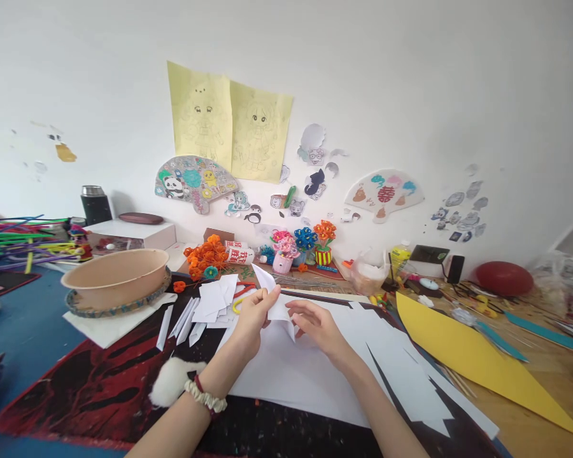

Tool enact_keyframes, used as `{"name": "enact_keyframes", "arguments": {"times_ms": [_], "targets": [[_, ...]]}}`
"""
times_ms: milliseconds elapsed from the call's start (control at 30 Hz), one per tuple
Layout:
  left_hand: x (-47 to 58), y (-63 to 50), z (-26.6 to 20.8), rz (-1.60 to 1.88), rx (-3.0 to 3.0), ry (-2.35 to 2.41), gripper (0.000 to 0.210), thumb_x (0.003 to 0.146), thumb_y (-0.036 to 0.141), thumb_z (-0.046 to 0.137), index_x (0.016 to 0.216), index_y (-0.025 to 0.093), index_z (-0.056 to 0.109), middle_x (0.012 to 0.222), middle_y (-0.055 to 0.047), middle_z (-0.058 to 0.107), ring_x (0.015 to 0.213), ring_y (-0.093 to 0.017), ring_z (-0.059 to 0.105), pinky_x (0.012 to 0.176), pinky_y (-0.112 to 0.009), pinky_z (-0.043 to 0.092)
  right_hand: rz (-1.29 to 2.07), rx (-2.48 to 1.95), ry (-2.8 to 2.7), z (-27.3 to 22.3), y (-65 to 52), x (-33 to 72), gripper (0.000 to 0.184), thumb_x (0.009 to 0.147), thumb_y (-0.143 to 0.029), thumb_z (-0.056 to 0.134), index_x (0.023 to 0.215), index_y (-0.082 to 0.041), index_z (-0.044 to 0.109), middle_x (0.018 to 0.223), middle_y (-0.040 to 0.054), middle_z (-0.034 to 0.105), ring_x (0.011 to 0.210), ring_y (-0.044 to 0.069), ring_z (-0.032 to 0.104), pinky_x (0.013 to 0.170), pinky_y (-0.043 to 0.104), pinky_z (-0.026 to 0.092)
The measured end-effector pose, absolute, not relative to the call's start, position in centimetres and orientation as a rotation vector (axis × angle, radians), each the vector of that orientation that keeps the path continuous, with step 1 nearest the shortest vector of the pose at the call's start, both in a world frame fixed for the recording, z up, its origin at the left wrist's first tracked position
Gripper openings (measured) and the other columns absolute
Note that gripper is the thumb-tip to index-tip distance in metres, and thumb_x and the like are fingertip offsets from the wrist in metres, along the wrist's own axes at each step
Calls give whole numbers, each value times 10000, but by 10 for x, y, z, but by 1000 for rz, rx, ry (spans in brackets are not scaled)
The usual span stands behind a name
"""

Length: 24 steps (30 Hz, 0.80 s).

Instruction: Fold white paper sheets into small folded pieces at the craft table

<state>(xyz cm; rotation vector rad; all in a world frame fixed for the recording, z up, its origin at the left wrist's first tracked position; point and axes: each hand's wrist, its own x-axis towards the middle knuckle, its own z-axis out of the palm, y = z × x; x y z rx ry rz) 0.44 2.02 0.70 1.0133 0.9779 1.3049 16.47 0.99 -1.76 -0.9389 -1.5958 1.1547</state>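
Observation:
In the head view, my left hand [255, 318] pinches a small white paper piece [281, 310] between thumb and fingers. The paper is curved, with one corner pointing up and its lower edge bent. My right hand [318, 326] is at the paper's right edge, fingers loosely curled and apart; whether they touch it is hard to tell. Below both hands lie large white paper sheets [262, 372]. Left of my left hand are a pile of small white paper cards [213, 302] and several folded paper strips [185, 318]. Scissors with a yellow handle [237, 306] lie partly hidden behind my left hand.
A dark red-and-black mat [90, 381] covers the table. White fluff [168, 381] sits by my left wrist. A beige basin [117, 280] stands at left, a yellow sheet [477, 356] at right. Behind are orange craft flowers [210, 254] and a pink flower pot [282, 262].

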Motion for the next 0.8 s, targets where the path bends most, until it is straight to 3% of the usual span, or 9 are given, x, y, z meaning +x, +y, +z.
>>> {"name": "enact_keyframes", "arguments": {"times_ms": [167,367,500,667,800], "targets": [[8,17,2,1272,1126,882,561,668,548,686,548,188,272,499,78,298,456,-53,249,443,-189,195,1217,-905,-1660,-19,9,164,557,758,-450,692,1245,-227,537,1127,98,617,886,213,624,597,271,513],[9,19,0,1337,1225,881,559,694,545,667,515,182,280,485,79,267,458,-56,220,439,-210,161,1203,-916,-1693,-14,6,162,492,792,-462,650,1193,-186,583,1161,113,614,785,187,634,612,298,519],[10,19,1,1324,1249,939,547,708,591,622,514,180,316,494,73,278,462,-62,223,434,-213,166,1221,-924,-1694,-16,7,163,506,774,-445,675,1192,-178,574,1080,108,648,752,183,636,618,305,522],[10,16,4,1270,1216,1005,536,670,641,606,523,181,373,510,61,313,459,-71,271,429,-213,184,1258,-883,-1658,-18,7,163,397,806,-460,631,1078,-171,607,962,85,654,729,183,643,607,299,501],[11,15,6,1279,1246,1016,530,649,622,625,494,182,375,504,57,319,464,-78,285,430,-218,210,1280,-873,-1654,-21,8,161,540,746,-530,671,1164,-205,560,1033,90,617,737,177,625,580,279,501]]}}
